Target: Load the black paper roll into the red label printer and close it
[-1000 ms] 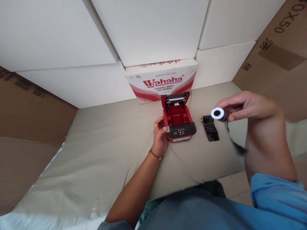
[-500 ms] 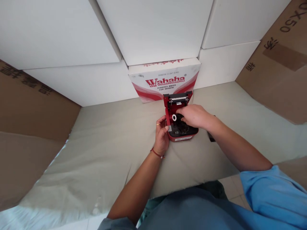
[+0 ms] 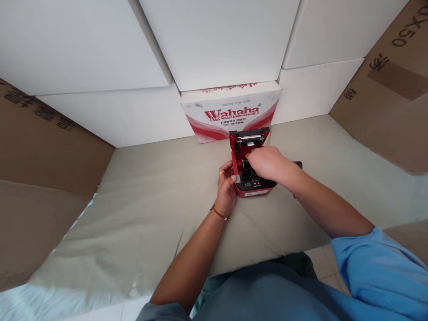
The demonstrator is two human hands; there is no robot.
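Observation:
A small red and black label printer [image 3: 256, 192] sits on the cloth with its lid [image 3: 249, 136] raised. My left hand [image 3: 226, 189] grips its left wall, thumb on the near corner by a grey tab. Inside the open bay lies a black roll [image 3: 246, 173] with a pale ring at its left end. My right hand [image 3: 265, 164] reaches into the bay from the right, its fingers bent closed around the roll. The fingertips are partly hidden in the bay, and the hand covers the roll's right end.
Behind the printer stands a white and red Wahaha water carton [image 3: 230, 113] against stacked white boxes [image 3: 220, 40]. Brown cardboard boxes flank the cloth-covered surface [image 3: 143, 200] at left [image 3: 43, 147] and right [image 3: 384, 111]. A black object [image 3: 297, 165] lies partly behind my right forearm.
The roll's white ring, which faced me plainly, now shows only as a thin edge as the roll has turned in the bay. My right hand shifted slightly; my left hand keeps its grip.

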